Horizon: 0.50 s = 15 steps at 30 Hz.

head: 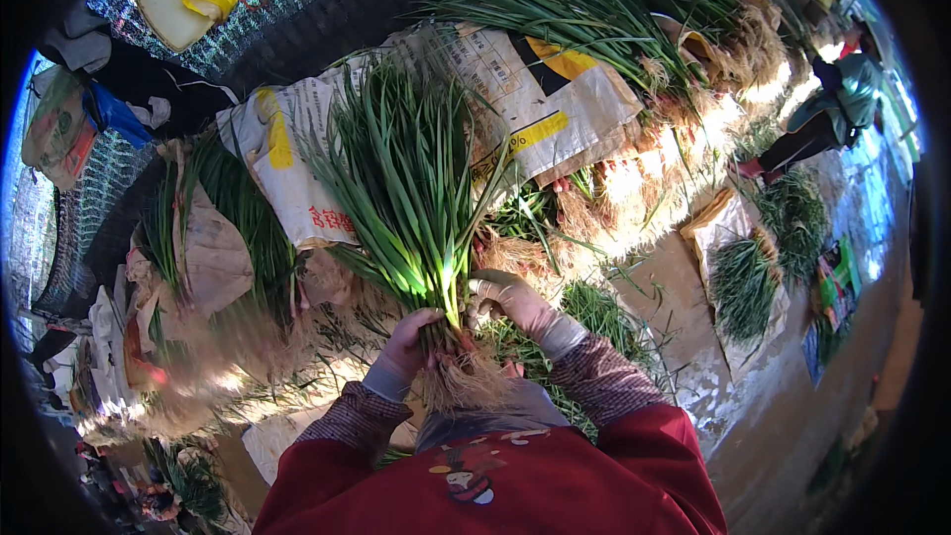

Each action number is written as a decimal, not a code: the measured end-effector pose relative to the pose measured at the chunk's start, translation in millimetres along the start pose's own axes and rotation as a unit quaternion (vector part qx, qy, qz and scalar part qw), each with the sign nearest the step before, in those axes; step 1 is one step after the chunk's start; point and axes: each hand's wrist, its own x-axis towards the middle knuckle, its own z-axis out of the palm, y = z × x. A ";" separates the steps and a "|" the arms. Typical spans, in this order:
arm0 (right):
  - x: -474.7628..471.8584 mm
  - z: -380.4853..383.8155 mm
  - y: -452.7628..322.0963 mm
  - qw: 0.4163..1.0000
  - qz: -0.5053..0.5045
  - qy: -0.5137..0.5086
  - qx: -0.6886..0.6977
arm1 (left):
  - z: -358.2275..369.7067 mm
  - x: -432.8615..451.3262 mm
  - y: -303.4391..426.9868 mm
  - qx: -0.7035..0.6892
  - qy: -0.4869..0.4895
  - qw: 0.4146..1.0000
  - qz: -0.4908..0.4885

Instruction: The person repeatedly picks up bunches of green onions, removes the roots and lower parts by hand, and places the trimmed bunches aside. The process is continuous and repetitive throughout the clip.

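A thick bunch of green plants like scallions stands upright in front of me, with leaves fanned upward and a beard of pale roots hanging near my lap. My left hand grips the stems low down from the left, thumb across them. On the opposite side, my right hand has its fingers curled against the stems. Whether it grips any of them is hidden. Behind the leaves lie printed woven sacks.
More rooted bunches lie along the raised bench at upper right, others at left. Loose green leaves litter the floor by my right arm. A person stands at far right, near bundles on a sack.
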 end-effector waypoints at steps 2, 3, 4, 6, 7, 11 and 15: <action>29.0 9.2 40.1 0.973 -0.021 0.014 0.231 | -15.4 6.8 -5.0 0.008 -0.023 0.999 0.024; 25.6 18.1 38.9 0.934 -0.028 0.044 0.353 | -23.4 7.9 -5.2 0.015 -0.049 0.998 0.033; 21.5 25.4 35.1 0.913 -0.004 0.138 0.384 | -27.0 7.8 -5.5 0.020 -0.075 0.996 0.040; 6.7 11.0 39.8 0.884 -0.023 0.168 0.436 | -16.7 2.1 -3.2 0.020 -0.041 0.998 0.038; -5.3 -8.7 41.9 0.874 -0.062 0.168 0.452 | -11.5 -0.8 -2.7 0.019 -0.023 0.999 0.035; -23.0 -58.3 15.8 0.953 -0.160 0.130 0.222 | 2.2 -5.0 0.6 0.015 0.008 1.000 0.012; 19.9 -10.8 -3.2 0.819 -0.370 0.054 -0.435 | -2.2 3.5 -4.4 0.012 -0.058 0.998 0.028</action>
